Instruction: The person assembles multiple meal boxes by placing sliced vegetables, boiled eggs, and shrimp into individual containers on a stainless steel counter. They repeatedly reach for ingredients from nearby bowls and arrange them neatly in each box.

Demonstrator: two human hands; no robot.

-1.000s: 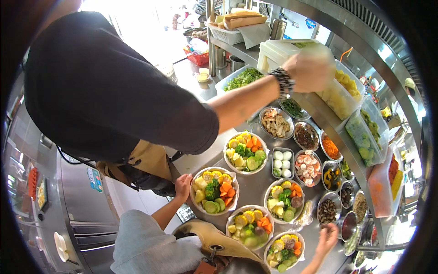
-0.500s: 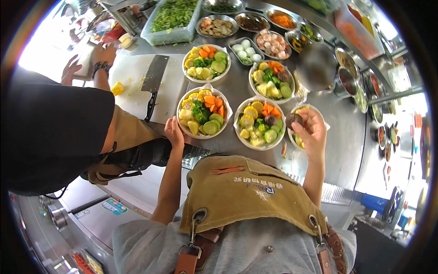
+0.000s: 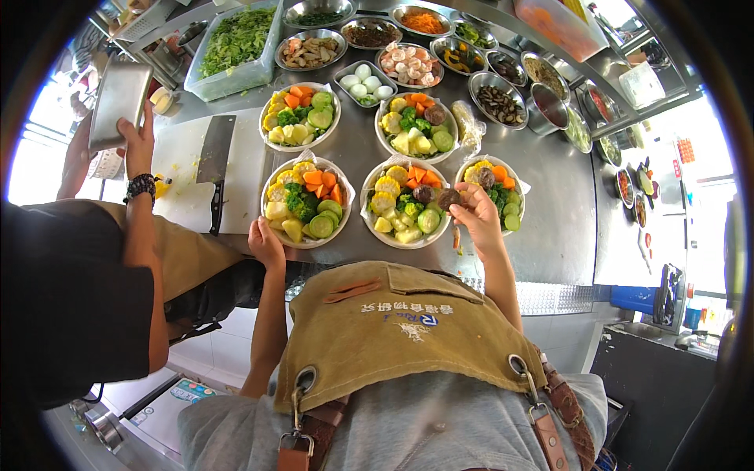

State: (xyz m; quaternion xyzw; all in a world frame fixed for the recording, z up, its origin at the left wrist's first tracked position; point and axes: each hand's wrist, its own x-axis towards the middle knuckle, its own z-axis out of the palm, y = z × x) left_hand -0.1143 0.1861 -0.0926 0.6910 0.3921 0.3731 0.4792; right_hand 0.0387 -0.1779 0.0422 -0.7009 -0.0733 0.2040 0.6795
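Observation:
My right hand (image 3: 481, 220) pinches a dark brown mushroom (image 3: 449, 199) between thumb and fingers. It hangs over the gap between the front middle bowl (image 3: 407, 245) and the front right bowl (image 3: 525, 187). With its fingers, my left hand (image 3: 265, 245) grips the left rim of the front left bowl (image 3: 350, 191). These white, paper-lined bowls hold corn, carrot, broccoli, cucumber slices and pale yellow chunks. One brown mushroom (image 3: 425, 194) lies in the middle bowl, another (image 3: 486, 177) in the right one. None shows in the front left bowl.
Behind stand a back left bowl (image 3: 267, 135), a back middle bowl (image 3: 449, 151), eggs (image 3: 366, 82), shrimp (image 3: 410, 64) and sliced mushrooms (image 3: 501, 105). A cleaver (image 3: 216, 161) lies on the cutting board (image 3: 253, 145). At left, a co-worker holds a metal tray (image 3: 122, 102).
My right hand has shifted left with the mushroom, uncovering more of the front right bowl. The co-worker has raised the metal tray. My view has swung right; my left hand stays at the bowl.

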